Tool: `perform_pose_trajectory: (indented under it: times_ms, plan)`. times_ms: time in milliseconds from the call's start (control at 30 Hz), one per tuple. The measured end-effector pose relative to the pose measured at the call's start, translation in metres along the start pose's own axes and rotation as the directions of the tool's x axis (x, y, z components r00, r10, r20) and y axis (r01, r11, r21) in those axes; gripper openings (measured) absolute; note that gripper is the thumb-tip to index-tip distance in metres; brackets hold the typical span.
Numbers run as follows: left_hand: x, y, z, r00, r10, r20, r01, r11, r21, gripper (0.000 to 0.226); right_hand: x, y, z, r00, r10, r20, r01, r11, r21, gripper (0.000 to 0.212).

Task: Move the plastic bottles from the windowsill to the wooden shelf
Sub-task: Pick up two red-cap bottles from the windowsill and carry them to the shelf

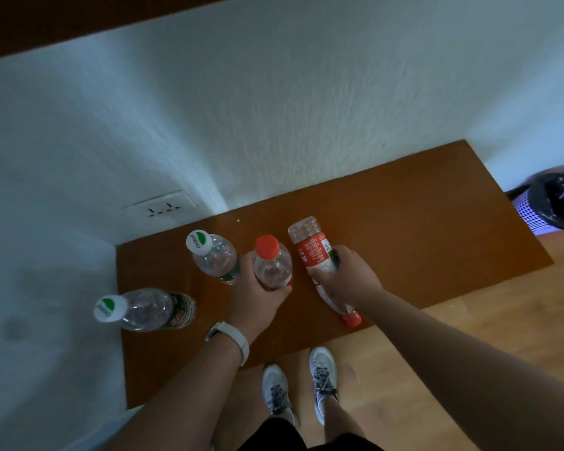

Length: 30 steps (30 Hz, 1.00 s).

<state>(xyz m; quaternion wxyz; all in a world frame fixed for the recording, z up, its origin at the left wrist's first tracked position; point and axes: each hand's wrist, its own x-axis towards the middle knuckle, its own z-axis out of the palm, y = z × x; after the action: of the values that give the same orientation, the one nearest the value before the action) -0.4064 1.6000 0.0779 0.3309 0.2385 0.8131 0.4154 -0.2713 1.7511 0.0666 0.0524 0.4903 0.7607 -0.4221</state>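
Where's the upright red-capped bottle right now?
Head view, centre: the red-capped bottle stands on the brown board, gripped by the left hand, between a white-capped bottle and the right hand's red-label bottle.

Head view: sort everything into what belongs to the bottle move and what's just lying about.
Belongs: wooden shelf; far white-capped bottle; near white-capped bottle; red-capped bottle, gripped by left hand; red-labelled bottle, gripped by right hand.
Lying about: wall socket; mesh bin; wristband; shoes.

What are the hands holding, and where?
The left hand grips the upright red-capped bottle round its body; the right hand grips the tilted red-labelled bottle round its middle.
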Motion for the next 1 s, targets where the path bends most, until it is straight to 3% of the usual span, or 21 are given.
perform_pose_trajectory:
  times_ms: [233, 433, 567, 733, 1000]
  plan:
    - [-0.007, -0.005, -0.016, 0.992, -0.044, 0.115, 0.042, 0.999, 0.018, 0.07, -0.009, -0.001, 0.005, 1.0, 0.015, -0.002, -0.015, 0.998, -0.054, 0.073]
    - [-0.027, 0.001, -0.032, 0.982, -0.05, 0.181, 0.027, 0.992, 0.125, 0.076, -0.027, -0.003, -0.003, 0.999, 0.032, -0.017, -0.033, 0.996, -0.085, 0.068]
    - [-0.052, 0.006, -0.048, 0.982, 0.082, 0.171, -0.137, 0.93, 0.34, 0.083, -0.045, -0.007, -0.01, 0.999, -0.016, -0.048, 0.011, 0.994, -0.106, 0.064]
    - [-0.076, 0.01, -0.069, 0.95, 0.278, 0.144, -0.313, 0.822, 0.475, 0.075, -0.071, -0.021, -0.025, 0.975, -0.206, -0.08, 0.184, 0.957, -0.222, 0.06]
    - [-0.097, -0.002, -0.087, 0.892, 0.428, 0.142, -0.407, 0.628, 0.664, 0.064, -0.123, -0.048, -0.041, 0.899, -0.434, -0.062, 0.339, 0.778, -0.528, 0.059]
